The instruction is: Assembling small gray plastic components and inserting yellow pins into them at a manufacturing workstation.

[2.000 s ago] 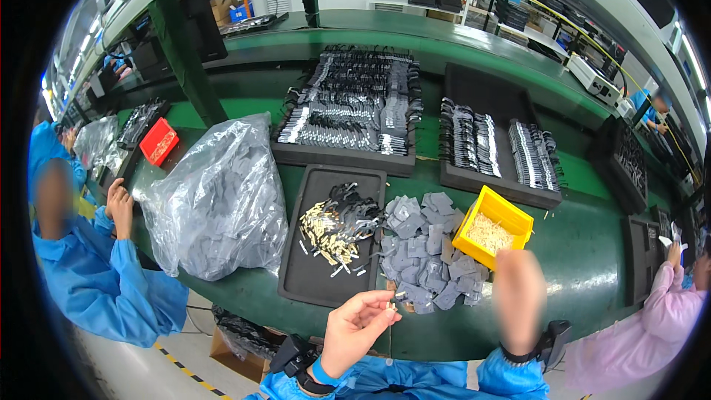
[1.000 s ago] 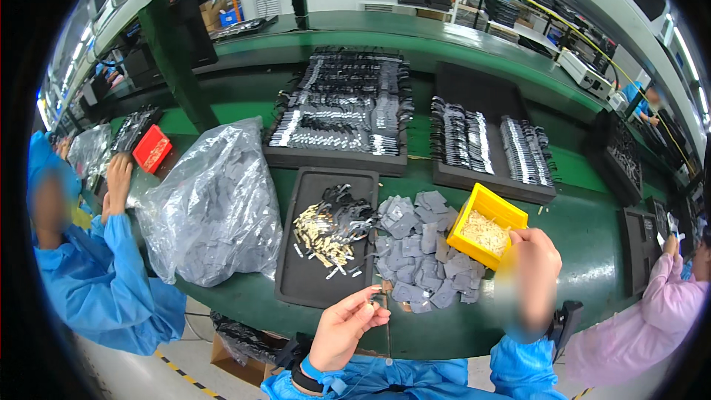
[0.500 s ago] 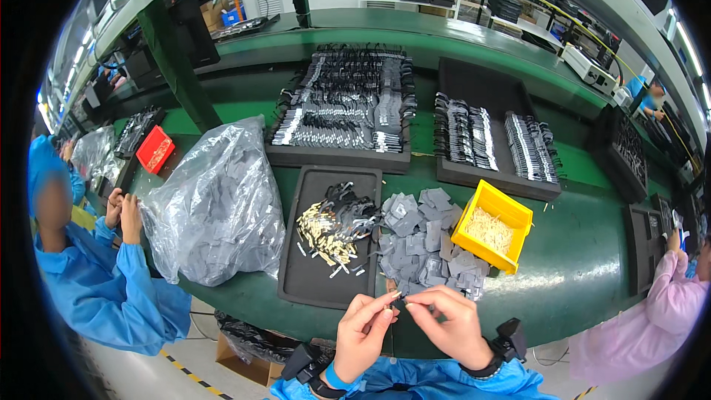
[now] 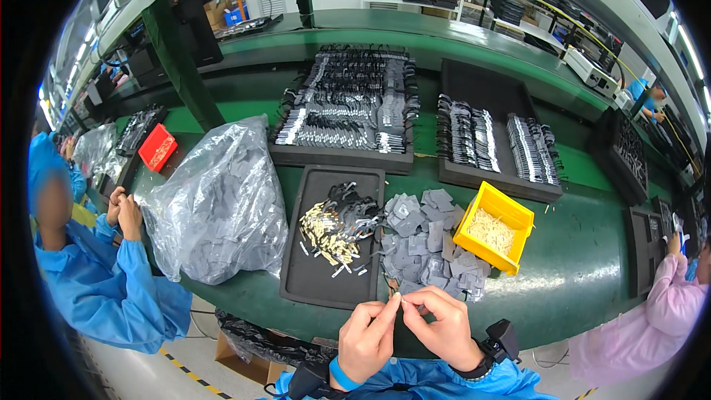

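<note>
Right hand (image 4: 448, 330) is away from the yellow bin (image 4: 481, 251), whose rim it sits at a second earlier, and now it's up against the left hand (image 4: 365, 337), fingertips to fingertips. From the head view, my only angle, I see the left thumb and forefinger pinching a small pale part (image 4: 398, 295) over the tabletop (image 4: 570, 274), just on the near side of the heap. Right fingers curl in at the same spot; whether they grip it too, I can't tell. So tiny a thing probably wants both sets of fingertips. It's mostly buried in the pinch, so its long axis and the way it points escape me. Grey flat pieces (image 4: 418, 246) lie heaped between the black tray (image 4: 300, 289) and the bin, within easy reach, I reckon on purpose. Gold-ended parts (image 4: 326, 231) sprawl across that tray, pointing every which way.
</note>
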{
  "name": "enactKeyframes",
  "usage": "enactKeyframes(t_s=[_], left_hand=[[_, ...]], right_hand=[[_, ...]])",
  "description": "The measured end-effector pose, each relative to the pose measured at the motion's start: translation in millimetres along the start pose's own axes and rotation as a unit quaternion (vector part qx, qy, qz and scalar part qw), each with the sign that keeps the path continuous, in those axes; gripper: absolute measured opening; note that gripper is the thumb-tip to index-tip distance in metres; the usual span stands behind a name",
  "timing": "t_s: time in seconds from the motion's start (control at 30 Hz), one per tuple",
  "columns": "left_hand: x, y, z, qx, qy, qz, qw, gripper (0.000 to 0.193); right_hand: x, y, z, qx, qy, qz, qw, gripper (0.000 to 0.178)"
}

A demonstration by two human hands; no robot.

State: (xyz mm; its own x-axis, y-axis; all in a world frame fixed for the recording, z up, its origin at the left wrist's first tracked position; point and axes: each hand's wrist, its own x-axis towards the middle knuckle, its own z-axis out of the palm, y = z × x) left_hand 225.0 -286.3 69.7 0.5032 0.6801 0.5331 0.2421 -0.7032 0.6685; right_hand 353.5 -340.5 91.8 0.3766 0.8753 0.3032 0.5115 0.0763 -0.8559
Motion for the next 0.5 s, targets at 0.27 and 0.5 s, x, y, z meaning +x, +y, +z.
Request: enactKeyframes(t_s=[0.27, 0.5], left_hand=[[6.3, 7.8, -2.5, -0.086, -0.019, -0.066, 0.994, 0.031], [10.3, 0.0, -11.0, -0.368, -0.048, -0.253, 0.893, 0.021]], right_hand=[[3.1, 1.0, -3.8, -0.039, 0.021, -0.049, 0.998, 0.007], [14.2, -1.6, -40.3, -0.091, 0.117, -0.019, 0.989, 0.008]])
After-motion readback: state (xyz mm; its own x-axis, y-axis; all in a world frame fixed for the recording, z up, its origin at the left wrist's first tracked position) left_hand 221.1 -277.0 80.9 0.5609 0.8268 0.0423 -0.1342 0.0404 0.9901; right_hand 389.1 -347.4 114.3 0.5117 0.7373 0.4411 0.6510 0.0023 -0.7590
